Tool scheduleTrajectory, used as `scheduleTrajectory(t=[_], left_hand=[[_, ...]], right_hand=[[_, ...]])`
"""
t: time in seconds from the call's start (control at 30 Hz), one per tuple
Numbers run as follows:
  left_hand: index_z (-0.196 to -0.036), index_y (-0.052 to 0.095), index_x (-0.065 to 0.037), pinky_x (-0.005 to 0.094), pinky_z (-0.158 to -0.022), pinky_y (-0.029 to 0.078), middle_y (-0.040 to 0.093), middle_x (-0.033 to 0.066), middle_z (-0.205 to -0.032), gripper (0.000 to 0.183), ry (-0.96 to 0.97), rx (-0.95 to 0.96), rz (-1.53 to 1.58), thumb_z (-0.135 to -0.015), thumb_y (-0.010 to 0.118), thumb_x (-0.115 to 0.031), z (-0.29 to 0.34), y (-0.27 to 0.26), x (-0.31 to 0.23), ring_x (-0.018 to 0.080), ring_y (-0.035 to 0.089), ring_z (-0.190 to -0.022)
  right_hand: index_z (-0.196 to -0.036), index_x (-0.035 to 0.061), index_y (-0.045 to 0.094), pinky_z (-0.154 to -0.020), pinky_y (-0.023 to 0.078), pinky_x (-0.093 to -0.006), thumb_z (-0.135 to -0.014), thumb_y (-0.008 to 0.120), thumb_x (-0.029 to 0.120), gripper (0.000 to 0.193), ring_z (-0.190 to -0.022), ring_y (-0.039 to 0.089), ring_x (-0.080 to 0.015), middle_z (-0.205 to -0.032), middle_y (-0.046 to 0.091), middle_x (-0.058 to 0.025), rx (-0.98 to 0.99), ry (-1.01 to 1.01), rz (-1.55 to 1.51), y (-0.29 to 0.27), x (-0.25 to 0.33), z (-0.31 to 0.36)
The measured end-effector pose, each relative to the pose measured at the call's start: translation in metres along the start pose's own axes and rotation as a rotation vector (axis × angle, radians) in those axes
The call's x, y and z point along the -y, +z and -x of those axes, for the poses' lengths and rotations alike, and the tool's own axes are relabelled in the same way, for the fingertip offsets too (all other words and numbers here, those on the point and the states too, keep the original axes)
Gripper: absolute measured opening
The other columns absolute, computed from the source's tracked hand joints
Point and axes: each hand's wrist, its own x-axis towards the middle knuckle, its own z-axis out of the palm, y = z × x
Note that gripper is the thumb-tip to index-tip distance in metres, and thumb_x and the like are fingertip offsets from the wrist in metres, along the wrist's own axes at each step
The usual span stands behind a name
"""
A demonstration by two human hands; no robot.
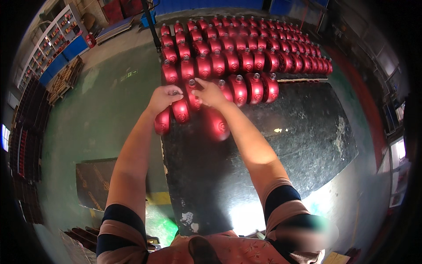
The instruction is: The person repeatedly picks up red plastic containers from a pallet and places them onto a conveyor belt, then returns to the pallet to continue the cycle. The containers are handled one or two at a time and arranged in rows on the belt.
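Note:
Rows of shiny red round metal bottles with short pale necks stand on a dark worktop (303,114). My left hand (163,97) is closed, its thumb and fingers pinched at the neck of a front-left red bottle (180,112). Just right of it, my right hand (212,93) has thumb and forefinger apart, the fingertips beside the neck of a neighbouring red bottle (193,101); that hand partly covers the bottle. Another red bottle (162,122) stands at the left edge of the worktop. Nearer to me, between my forearms, a red bottle (216,125) leans or lies and looks blurred.
Many more red bottles (246,59) fill the far part of the worktop. A black post (151,24) rises at its far left corner. On the green floor to the left are a brown board (94,182) and wooden pallets (66,79). Shelves (55,39) stand behind them.

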Motion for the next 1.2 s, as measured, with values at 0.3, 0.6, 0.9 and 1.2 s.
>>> scheduleTrajectory(t=[0.3, 0.6, 0.9, 1.2], left_hand=[[-0.088, 0.072, -0.009, 0.0266, -0.052, 0.033, 0.043, -0.0051, -0.060, 0.013, 0.130, -0.091, -0.094, -0.079, 0.075, -0.017, -0.002, 0.002, 0.008, 0.0065, 0.039, -0.056], [-0.086, 0.073, -0.010, 0.0280, -0.052, 0.035, 0.046, -0.0026, -0.058, 0.014, 0.024, -0.103, -0.074, -0.076, 0.076, -0.019, 0.010, 0.006, 0.001, 0.0079, 0.041, -0.055], [-0.087, 0.073, -0.010, 0.0294, -0.054, 0.039, 0.051, 0.0017, -0.059, 0.016, 0.029, -0.189, -0.150, -0.076, 0.076, -0.021, 0.018, 0.006, 0.006, 0.0110, 0.045, -0.054], [-0.084, 0.071, -0.003, 0.0226, -0.054, 0.036, 0.057, -0.0065, -0.066, 0.007, 0.113, -0.440, -0.016, -0.080, 0.074, -0.007, 0.070, -0.002, 0.005, 0.0032, 0.044, -0.061]], right_hand=[[-0.152, -0.0003, 0.020, -0.037, 0.031, -0.0246, -0.087, 0.070, 0.024, 0.085, -0.045, 0.042, -0.0078, -0.065, 0.055, -0.0027, 0.116, 0.127, -0.072, -0.026, 0.038, 0.036], [-0.129, 0.0063, 0.041, -0.040, 0.025, -0.0183, -0.091, 0.066, 0.021, 0.047, -0.049, 0.036, -0.0024, -0.071, 0.052, 0.0028, 0.469, 0.355, -0.126, -0.039, 0.054, -0.021], [-0.127, 0.0096, 0.052, -0.038, 0.030, -0.0250, -0.091, 0.057, 0.007, 0.037, -0.044, 0.040, -0.0086, -0.068, 0.055, -0.0031, 0.356, 0.327, 0.049, -0.020, 0.026, -0.045], [-0.120, 0.0064, 0.052, -0.033, 0.030, -0.0276, -0.087, 0.055, 0.011, 0.034, -0.044, 0.046, -0.0112, -0.067, 0.057, -0.0056, 0.104, 0.181, -0.027, -0.005, 0.008, 0.012]])
